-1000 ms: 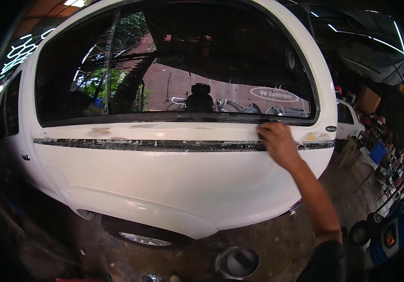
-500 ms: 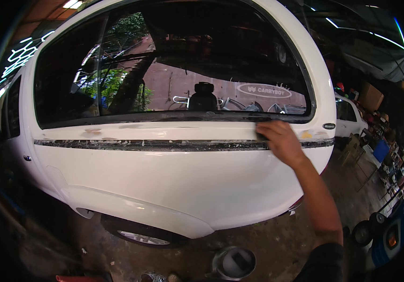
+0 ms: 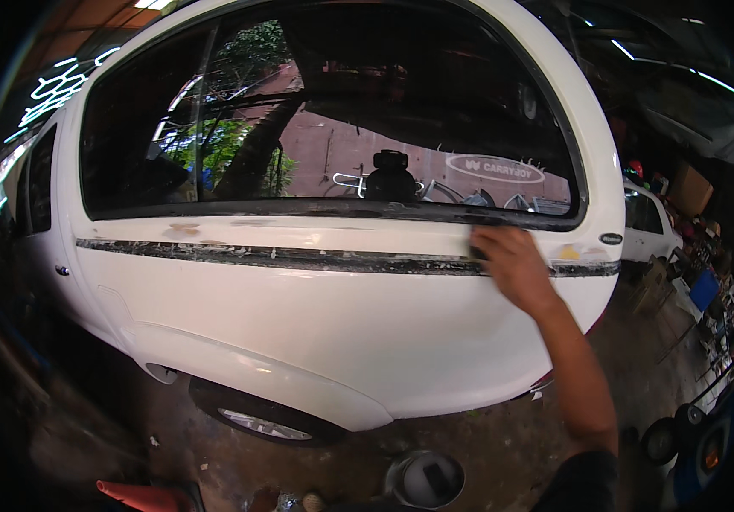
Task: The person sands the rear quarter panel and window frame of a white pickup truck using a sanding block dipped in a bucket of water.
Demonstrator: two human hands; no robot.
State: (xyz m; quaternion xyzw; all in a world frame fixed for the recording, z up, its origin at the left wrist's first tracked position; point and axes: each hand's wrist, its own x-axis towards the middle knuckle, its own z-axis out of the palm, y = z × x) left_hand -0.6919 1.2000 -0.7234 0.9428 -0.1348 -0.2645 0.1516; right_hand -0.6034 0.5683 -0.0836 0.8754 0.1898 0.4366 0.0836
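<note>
My right hand [image 3: 514,266] is pressed to the white side panel [image 3: 316,307] of a vehicle, just under its big dark window [image 3: 341,102]. Its fingers are closed on a small dark pad [image 3: 475,245], mostly covered by the hand and blurred. A scuffed black strip [image 3: 299,256] with whitish marks runs lengthwise below the window and passes behind the hand. Bare, sanded-looking patches [image 3: 183,229] show above the strip on the left, and a yellowish patch [image 3: 569,253] lies right of the hand. My left hand is out of view.
A bucket [image 3: 425,480] with a dark object in it stands on the floor below. An orange cone [image 3: 141,495] lies at the lower left, near the wheel [image 3: 265,424]. At right are another white car [image 3: 644,222], cluttered goods and a blue wheeled machine [image 3: 708,448].
My view has shifted, so the vehicle sits further right and more of the orange cone shows. Against the panel, my right hand has slid slightly left with the dark pad.
</note>
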